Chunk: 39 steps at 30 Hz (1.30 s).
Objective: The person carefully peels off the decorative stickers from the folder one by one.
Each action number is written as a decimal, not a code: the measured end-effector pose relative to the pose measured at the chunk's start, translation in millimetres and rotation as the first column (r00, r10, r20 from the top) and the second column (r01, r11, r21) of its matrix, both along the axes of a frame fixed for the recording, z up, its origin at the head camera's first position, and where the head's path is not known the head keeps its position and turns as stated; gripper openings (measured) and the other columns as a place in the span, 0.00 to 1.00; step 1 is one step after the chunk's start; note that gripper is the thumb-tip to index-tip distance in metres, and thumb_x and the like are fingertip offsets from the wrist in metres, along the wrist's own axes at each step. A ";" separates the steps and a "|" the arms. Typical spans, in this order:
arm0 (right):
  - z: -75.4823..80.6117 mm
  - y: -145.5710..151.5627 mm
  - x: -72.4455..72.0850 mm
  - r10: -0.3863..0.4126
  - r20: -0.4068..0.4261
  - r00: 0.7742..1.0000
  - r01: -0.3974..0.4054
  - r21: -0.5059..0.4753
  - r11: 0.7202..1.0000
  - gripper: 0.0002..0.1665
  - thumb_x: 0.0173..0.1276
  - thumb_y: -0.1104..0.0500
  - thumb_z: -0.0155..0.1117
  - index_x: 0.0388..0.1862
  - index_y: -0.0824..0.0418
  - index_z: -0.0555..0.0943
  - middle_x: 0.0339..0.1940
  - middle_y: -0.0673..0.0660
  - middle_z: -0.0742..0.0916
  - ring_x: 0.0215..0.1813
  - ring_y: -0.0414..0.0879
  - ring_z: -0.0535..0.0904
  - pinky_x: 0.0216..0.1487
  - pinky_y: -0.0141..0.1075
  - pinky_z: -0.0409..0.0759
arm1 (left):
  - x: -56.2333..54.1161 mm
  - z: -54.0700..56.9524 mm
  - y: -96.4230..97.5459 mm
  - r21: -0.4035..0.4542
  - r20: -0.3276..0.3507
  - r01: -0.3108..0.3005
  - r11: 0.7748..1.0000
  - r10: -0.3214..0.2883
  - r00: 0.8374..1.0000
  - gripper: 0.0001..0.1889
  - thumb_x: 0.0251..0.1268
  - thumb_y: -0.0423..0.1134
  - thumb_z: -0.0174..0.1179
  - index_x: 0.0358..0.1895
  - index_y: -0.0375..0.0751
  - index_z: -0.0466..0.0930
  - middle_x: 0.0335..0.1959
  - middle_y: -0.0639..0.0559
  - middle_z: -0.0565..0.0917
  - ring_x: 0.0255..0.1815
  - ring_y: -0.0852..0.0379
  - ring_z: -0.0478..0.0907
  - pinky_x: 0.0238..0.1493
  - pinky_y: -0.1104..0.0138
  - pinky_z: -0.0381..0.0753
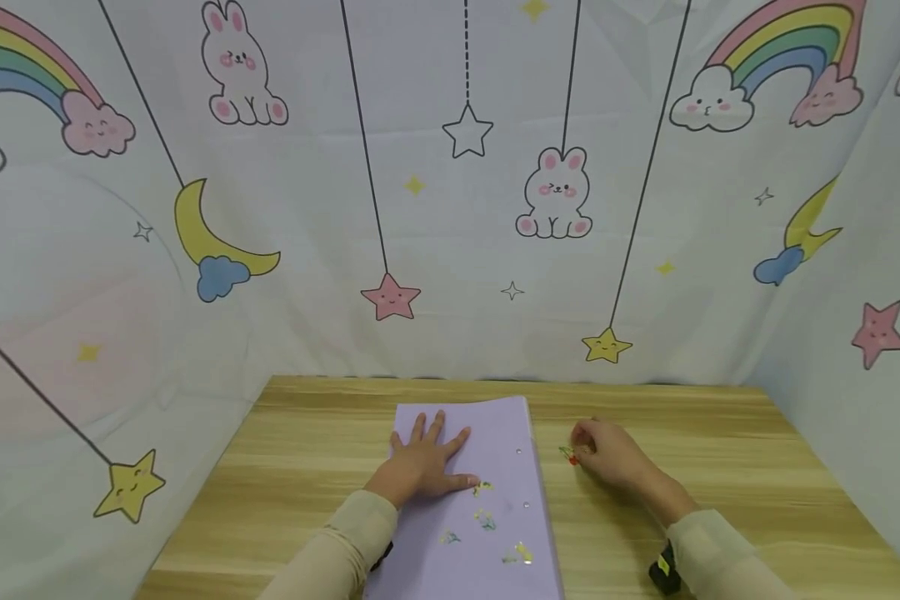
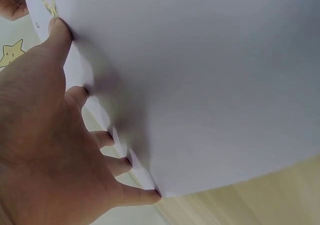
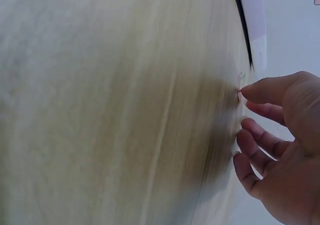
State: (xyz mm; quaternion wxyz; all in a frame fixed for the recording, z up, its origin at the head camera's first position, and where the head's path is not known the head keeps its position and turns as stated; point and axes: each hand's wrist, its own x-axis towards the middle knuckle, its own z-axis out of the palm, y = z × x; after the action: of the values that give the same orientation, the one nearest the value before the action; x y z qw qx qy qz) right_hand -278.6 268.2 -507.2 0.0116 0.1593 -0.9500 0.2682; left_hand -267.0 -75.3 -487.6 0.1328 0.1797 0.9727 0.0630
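A lilac folder (image 1: 487,437) lies on the wooden table, with several small green and yellow flower-like stickers (image 1: 484,520) on its cover. My left hand (image 1: 423,467) presses flat on its upper part, fingers spread, the thumb touching a yellow sticker (image 1: 483,487). In the left wrist view the fingertips of the left hand (image 2: 55,120) rest along the cover. Right of the folder, my right hand (image 1: 611,454) pinches a small red and green sticker (image 1: 567,454) at the tabletop. The right wrist view shows the thumb on the sticker (image 3: 242,79); its exact shape is partly hidden.
Two small metal-looking dots (image 1: 527,504) sit along the folder's right side. Behind the wooden table (image 1: 667,417) hangs a white cloth (image 1: 465,217) printed with bunnies, stars and rainbows; it also encloses both sides.
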 end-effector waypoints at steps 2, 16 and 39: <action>0.7 -1.2 0.3 -0.015 -0.039 0.999 0.017 0.058 0.998 0.09 0.65 0.64 0.75 0.42 0.58 0.84 0.40 0.55 0.80 0.44 0.52 0.77 0.47 0.50 0.78 | -0.6 0.0 -0.1 -0.003 0.001 -0.003 1.000 0.003 1.000 0.47 0.69 0.77 0.53 0.86 0.63 0.57 0.88 0.39 0.48 0.87 0.30 0.41 0.73 0.24 0.50; -2.7 5.0 1.9 0.003 -0.149 0.989 0.013 0.103 0.995 0.11 0.64 0.60 0.76 0.44 0.59 0.86 0.58 0.66 0.85 0.62 0.69 0.78 0.64 0.64 0.75 | -2.2 -4.4 1.2 0.011 0.004 -0.002 1.000 0.002 1.000 0.46 0.69 0.77 0.53 0.86 0.62 0.58 0.88 0.38 0.48 0.86 0.29 0.41 0.73 0.24 0.49; 7.1 13.1 5.2 0.125 -0.141 0.982 -0.114 0.086 0.990 0.18 0.75 0.61 0.69 0.60 0.68 0.84 0.60 0.68 0.86 0.64 0.69 0.80 0.66 0.65 0.75 | -5.8 6.3 -1.3 0.015 0.026 0.002 1.000 -0.003 1.000 0.41 0.73 0.69 0.58 0.85 0.61 0.61 0.87 0.39 0.52 0.86 0.30 0.44 0.73 0.25 0.53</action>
State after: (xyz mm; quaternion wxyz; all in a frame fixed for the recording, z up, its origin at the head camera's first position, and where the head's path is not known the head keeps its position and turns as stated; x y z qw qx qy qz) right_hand -273.5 281.4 -500.1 0.0588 0.2355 -0.9450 0.2192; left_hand -272.8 -76.6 -481.2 0.1442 0.1812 0.9701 0.0725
